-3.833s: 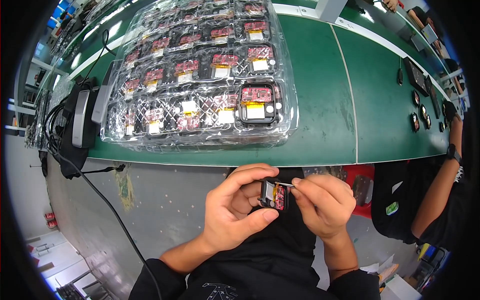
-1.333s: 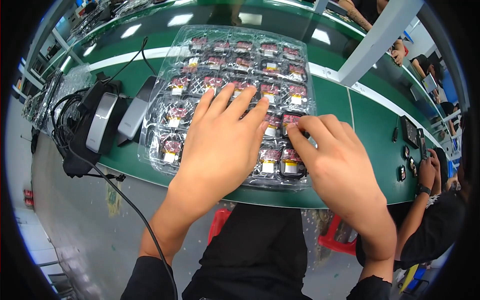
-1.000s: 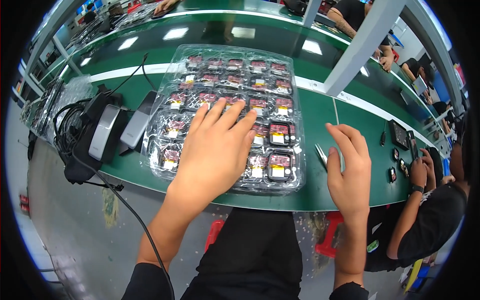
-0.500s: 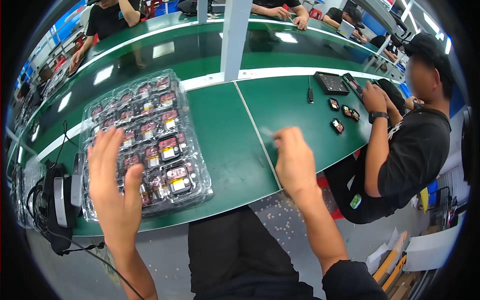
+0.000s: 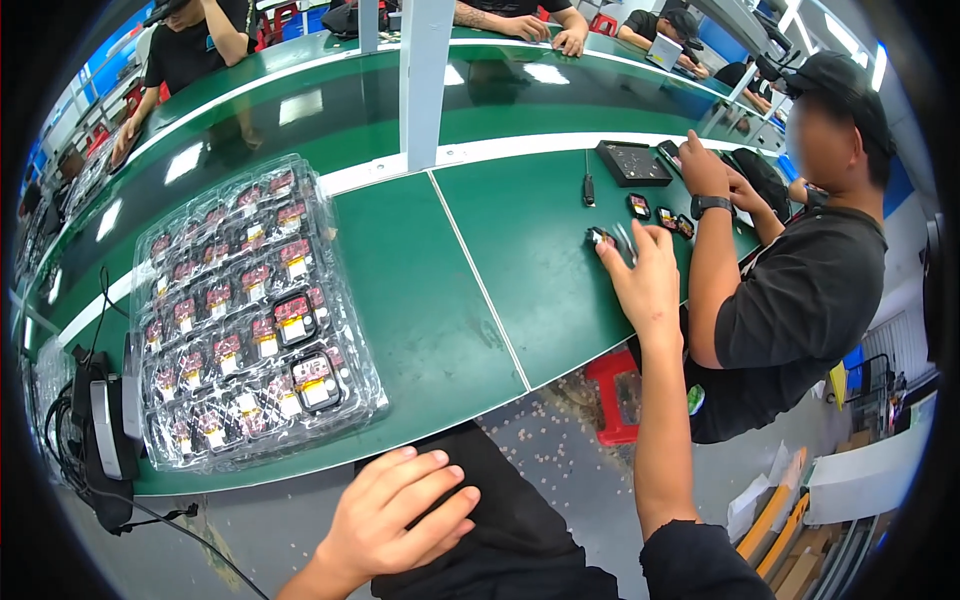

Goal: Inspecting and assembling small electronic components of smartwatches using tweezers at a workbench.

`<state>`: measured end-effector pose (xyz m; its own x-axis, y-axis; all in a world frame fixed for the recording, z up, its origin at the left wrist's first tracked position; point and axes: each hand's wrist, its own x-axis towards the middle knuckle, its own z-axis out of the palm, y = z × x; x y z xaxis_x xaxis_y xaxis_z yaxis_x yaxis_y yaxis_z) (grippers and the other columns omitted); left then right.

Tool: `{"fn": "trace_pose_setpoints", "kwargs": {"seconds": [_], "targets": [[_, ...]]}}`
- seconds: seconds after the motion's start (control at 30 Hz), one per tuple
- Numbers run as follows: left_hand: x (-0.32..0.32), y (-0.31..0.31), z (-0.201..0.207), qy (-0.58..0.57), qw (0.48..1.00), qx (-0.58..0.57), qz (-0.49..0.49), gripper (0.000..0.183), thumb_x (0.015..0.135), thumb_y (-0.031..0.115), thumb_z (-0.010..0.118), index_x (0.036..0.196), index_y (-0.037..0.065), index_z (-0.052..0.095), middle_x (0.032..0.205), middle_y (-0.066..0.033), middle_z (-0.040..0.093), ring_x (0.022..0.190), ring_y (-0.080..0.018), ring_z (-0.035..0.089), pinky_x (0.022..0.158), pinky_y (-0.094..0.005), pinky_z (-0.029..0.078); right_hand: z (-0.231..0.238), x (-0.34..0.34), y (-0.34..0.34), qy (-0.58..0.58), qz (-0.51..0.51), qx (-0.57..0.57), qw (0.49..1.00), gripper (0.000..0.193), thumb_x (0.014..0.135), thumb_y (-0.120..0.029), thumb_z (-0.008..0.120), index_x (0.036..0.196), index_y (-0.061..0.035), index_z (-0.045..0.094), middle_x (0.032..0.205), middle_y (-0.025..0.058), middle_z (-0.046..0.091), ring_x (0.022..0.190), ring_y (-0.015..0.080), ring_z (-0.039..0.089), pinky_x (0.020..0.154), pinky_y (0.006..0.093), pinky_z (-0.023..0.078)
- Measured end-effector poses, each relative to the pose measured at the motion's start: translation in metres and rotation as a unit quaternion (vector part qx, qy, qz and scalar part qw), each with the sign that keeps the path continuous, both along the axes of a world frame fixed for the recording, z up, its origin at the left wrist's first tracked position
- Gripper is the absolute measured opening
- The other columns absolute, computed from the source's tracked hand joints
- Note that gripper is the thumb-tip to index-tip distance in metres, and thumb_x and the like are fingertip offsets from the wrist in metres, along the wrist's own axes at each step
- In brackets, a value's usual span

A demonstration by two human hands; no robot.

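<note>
Here, well right of the blister tray (image 5: 366, 392), a blurred, partly hidden device casing (image 5: 599, 238) lies beside the right hand (image 5: 648, 278), whose grip on tweezers (image 5: 627, 240) I cannot tell; tray-front, the left hand's (image 5: 402, 518) fingers part slightly.

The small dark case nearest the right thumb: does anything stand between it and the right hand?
Nothing visible does. The right hand has its thumb right by the small dark case; contact is unclear. Silver tweezers show among the fingers, right of it.
</note>
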<state>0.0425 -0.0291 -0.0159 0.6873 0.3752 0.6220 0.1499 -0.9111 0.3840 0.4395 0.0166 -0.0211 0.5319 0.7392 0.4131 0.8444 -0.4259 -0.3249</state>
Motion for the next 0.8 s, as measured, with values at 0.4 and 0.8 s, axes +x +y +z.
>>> {"fn": "trace_pose_setpoints", "kwargs": {"seconds": [0.4,0.8], "targets": [[0.015,-0.035,-0.022,0.008,0.988,-0.142,-0.054,0.032,0.086,0.019,0.083,0.115,0.008,0.076,0.119,-0.0107,0.073,0.114,-0.0299,0.071,0.101,-0.0456,0.056,-0.010,0.081,0.057,-0.069,-0.146,-0.054,0.985,0.044,0.106,-0.036,0.060,0.135,-0.0034,0.068,0.144,0.0336,0.054,0.128,0.0517,0.056,0.107,0.0562,0.048],[0.025,-0.057,-0.034,-0.007,0.969,-0.233,-0.086,0.028,0.090,0.015,0.080,0.115,0.005,0.075,0.121,-0.0142,0.072,0.115,-0.0345,0.069,0.103,-0.0479,0.055,-0.018,0.040,0.024,-0.025,0.055,-0.014,0.998,0.037,0.103,-0.020,0.060,0.135,-0.0050,0.070,0.129,0.0321,0.065,0.125,0.0491,0.058,0.110,0.0530,0.046]]}}
